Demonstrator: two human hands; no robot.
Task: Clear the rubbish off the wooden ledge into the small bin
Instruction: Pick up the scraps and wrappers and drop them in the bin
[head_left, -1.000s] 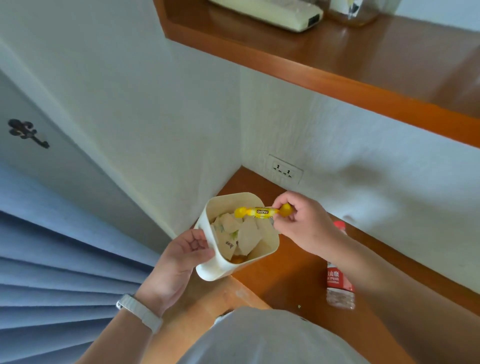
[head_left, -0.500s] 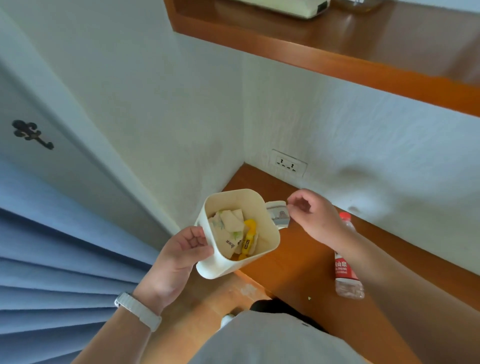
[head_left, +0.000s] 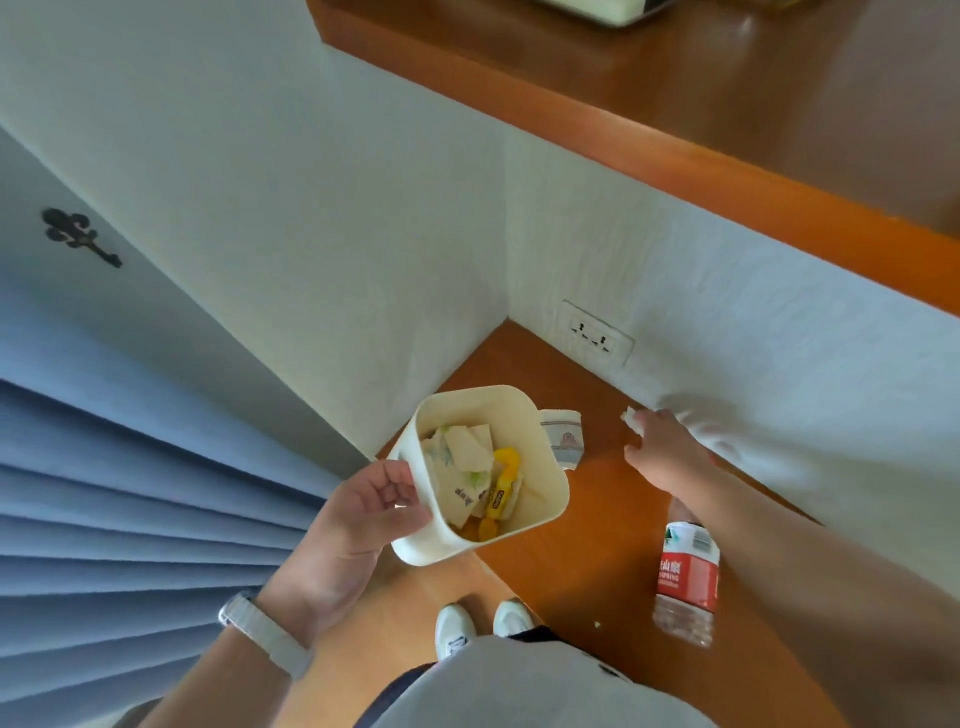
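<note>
Bin tilted, mouth up, clasped by left grip; right grip at white scrap, closure unclear.

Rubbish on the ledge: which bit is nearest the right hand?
The small white scrap by the wall, at the fingertips of the right hand. The printed wrapper peeks from behind the bin; the bottle lies farther back.

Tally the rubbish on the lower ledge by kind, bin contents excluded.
Plastic bottle: 1
Printed wrapper: 1
White scrap: 1
Crumb: 1
Total: 4
</note>
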